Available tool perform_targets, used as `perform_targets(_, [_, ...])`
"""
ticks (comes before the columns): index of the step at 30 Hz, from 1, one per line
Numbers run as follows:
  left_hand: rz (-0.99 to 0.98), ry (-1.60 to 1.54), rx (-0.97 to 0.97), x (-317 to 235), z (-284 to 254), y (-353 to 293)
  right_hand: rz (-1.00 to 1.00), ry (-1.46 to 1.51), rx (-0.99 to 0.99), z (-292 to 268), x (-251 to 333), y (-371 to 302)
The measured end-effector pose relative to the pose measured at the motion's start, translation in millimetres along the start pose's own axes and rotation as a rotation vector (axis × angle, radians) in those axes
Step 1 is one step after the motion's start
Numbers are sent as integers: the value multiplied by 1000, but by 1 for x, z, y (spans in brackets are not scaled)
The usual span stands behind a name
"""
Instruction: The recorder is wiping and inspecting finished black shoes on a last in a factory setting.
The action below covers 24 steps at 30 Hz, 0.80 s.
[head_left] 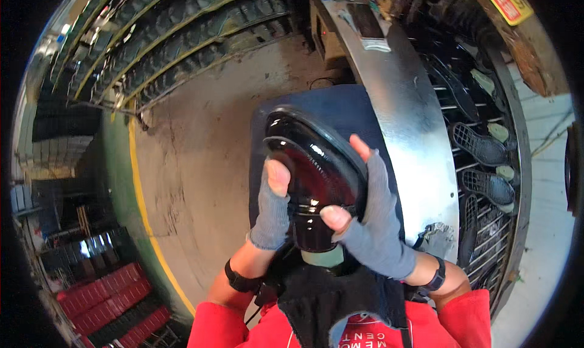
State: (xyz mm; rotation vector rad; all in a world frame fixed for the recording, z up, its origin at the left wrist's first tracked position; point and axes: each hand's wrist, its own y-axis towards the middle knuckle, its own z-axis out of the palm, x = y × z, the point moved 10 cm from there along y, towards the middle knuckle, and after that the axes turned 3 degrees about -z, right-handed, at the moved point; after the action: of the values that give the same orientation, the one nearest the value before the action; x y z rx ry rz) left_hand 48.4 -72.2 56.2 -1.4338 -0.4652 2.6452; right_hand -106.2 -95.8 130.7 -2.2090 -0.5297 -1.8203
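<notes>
A glossy black shoe (pixel 316 178) is held up in front of my body, its toe pointing away from me. From its near end sticks out a pale green block (pixel 322 258), which looks like a shoe last. My left hand (pixel 274 205), in a grey fingerless glove, grips the shoe's left side with the thumb on the upper. On the opposite side my right hand (pixel 380 226), gloved alike, wraps the sole edge and presses its thumb near the heel end. The fingers under the shoe are mostly hidden.
Beyond the shoe lies a dark blue flat surface (pixel 340 99). A shiny metal bench (pixel 417 117) curves along my right, bearing a dark flat object (pixel 367 26). Farther right, a rack (pixel 486 226) holds several black soles (pixel 477 144). Shelves of dark shoes (pixel 182 50) stand far left.
</notes>
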Motion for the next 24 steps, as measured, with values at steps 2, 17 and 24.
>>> perform_targets(2, [2,49,-26,-8,11,-5,-92,12,-65,-3,0,-7])
perform_targets(17, [218,446,-4,-67,52,-30,84,342,57,-6,-8,22])
perform_targets(24, [388,365,175,-107,75,49,514,1003,274,41,-73,22])
